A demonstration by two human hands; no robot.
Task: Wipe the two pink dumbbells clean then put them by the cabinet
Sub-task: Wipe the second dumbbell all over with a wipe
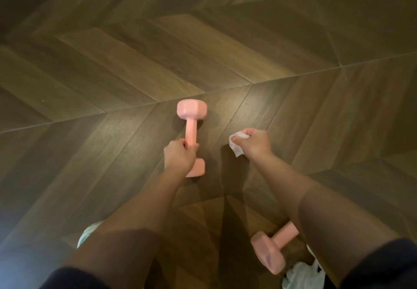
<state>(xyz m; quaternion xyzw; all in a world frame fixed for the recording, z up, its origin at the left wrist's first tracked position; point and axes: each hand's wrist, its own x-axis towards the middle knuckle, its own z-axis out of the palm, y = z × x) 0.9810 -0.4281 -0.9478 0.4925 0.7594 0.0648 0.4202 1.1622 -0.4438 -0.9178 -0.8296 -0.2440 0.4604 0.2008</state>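
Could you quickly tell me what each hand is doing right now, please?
Left hand: fingers grip the dumbbell by its handle.
Right hand: fingers hold a white wipe.

floor [293, 40]: brown chevron wood planks
plastic bag [302, 275]: white, crumpled, on the floor
pale object [89, 232]: well left of the plastic bag

Brown wood floor [112, 74], chevron plank pattern, pale seam lines running across, glare patch mid-frame. Lying on it lower right: pink dumbbell [268, 255], on its side, far end hidden behind a forearm. Crumpled white plastic bag [302, 277] just beside its near head. Lower left: pale object [86, 234], mostly hidden, unclear what.
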